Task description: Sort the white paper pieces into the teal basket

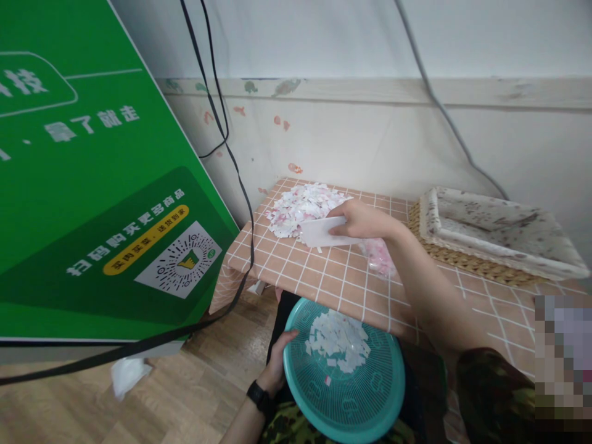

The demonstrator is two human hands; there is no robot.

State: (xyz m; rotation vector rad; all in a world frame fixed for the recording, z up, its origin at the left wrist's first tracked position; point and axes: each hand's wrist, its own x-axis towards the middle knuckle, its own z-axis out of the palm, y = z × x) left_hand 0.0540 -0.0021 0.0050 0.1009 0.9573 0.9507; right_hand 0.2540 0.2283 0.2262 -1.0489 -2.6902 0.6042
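The right hand (350, 218) pinches a white card (322, 232) at the near edge of the scraps (300, 206) on the table (314, 280), the left hand (279, 356) grips the rim of a sieve (354, 410) holding more, and the green board (106, 179) reads "扫码购买更多商品" and "买肉买菜,送货到家".

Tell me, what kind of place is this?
Maybe a shop's work corner: a green sign with a shopping QR code stands by a checked tablecloth heaped with white, paper-like scraps.
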